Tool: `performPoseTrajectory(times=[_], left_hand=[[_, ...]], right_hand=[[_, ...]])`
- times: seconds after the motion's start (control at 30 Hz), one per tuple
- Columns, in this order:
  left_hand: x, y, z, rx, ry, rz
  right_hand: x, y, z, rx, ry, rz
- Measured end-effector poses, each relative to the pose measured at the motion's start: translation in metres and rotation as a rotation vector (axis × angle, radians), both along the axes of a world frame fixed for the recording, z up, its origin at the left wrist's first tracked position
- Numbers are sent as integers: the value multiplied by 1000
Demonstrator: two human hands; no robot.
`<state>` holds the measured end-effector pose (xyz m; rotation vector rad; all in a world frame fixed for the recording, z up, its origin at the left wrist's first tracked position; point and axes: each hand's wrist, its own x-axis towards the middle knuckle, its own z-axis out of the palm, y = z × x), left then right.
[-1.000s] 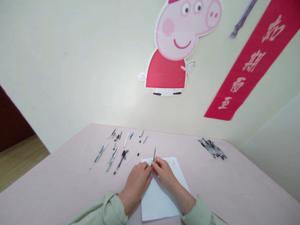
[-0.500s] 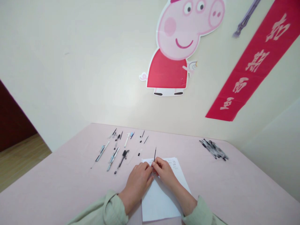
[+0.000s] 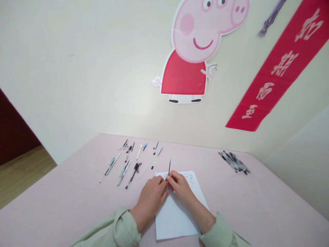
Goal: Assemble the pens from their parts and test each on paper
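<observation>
My left hand (image 3: 151, 197) and my right hand (image 3: 181, 187) meet over a white sheet of paper (image 3: 177, 216) on the pink table (image 3: 64, 202). Both hands have their fingers pinched together around a thin black pen refill (image 3: 169, 167) that sticks up and away from the fingertips. What else lies between the fingertips is hidden. Pale green sleeves cover both wrists. The paper carries some small writing near its far right corner.
Several pens and loose pen parts (image 3: 128, 161) lie spread on the table to the far left of the paper. A bundle of black pens (image 3: 233, 162) lies at the far right. A cartoon pig sticker (image 3: 195, 48) and a red banner (image 3: 277, 65) hang on the wall.
Hands and refill hold the same pose; only the head camera has tilted a little, shifting the scene slightly upward in the picture.
</observation>
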<state>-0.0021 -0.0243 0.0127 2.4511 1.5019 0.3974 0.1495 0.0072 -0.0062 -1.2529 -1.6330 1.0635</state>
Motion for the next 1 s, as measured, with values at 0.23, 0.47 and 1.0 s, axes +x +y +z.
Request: performPoseTrajectory(times=[0.23,0.47,1.0], left_hand=[[0,0,4,13,11,-8],[-1,-3,-1,42,-26,-26],[-31,51,9,261,126,348]], right_hand=[[0,0,3,-18,68,-5],[3,5,-3,-97,172,-47],[3,7,-3,-126,167,-51]])
